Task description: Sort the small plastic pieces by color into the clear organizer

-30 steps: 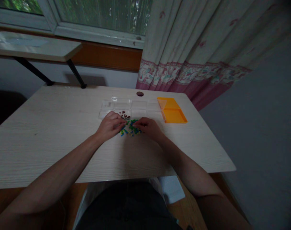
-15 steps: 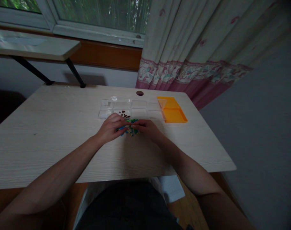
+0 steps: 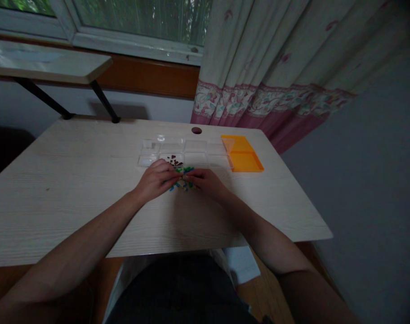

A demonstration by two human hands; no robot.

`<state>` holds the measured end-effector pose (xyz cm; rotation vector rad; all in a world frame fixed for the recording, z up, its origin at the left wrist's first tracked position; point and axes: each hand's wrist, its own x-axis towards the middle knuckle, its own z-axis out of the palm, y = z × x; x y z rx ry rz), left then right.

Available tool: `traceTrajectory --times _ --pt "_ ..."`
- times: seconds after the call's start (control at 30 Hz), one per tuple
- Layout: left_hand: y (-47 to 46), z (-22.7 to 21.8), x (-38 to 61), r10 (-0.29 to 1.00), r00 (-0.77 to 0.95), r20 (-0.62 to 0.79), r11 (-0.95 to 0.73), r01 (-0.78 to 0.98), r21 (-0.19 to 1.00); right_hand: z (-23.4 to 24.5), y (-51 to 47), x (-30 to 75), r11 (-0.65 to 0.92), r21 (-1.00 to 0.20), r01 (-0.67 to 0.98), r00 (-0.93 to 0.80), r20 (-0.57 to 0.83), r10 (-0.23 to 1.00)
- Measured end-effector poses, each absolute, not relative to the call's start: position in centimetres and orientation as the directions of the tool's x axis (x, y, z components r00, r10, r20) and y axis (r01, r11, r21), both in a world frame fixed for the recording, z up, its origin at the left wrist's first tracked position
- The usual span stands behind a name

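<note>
1. Count: we see two hands, one heap of small pieces point(image 3: 182, 178), one clear divided tray point(image 3: 194, 146) and one orange lid point(image 3: 242, 155). The pieces are green, blue and yellow, and too small and crowded to count.
2. The clear divided tray has two rows of compartments. One near-row compartment holds a small cluster of brown bits point(image 3: 174, 160); we cannot count those either.
3. Left hand point(image 3: 156, 180): knuckles up, fingers curled down onto the left side of the heap. Right hand point(image 3: 205, 181): the same posture on the right side. The fingertips of the two hands nearly meet over the heap. We cannot tell whether either hand pinches a piece.
4. Position: the heap lies on the table point(image 3: 73, 180), just in front of the tray's near edge and between the two hands.
5. Axis: the heap spreads left to right. The tray's long axis also runs left to right, along the far table edge. The orange lid touches the tray's right end, and its long side runs away from us.
6. Surface: the table is pale wood-grain, with one round hole point(image 3: 196, 130) beyond the tray.
7. Room: it is dim. There is a window point(image 3: 140, 22) ahead, a flowered curtain point(image 3: 259, 67) with a pink border to the right, and a second tabletop point(image 3: 46, 63) on black legs at the far left.
</note>
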<state>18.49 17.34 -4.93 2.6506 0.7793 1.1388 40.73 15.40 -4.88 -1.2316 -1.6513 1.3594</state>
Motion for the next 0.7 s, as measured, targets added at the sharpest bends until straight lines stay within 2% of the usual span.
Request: traceTrajectory --times 0.7 --pt "17.21 -4.82 18.48 0.521 0.559 0.645 -0.85 0.405 0.336 -4.97 15.23 40.51 0.006 -0.972 0.235 -0.314 -0.07 0.947"
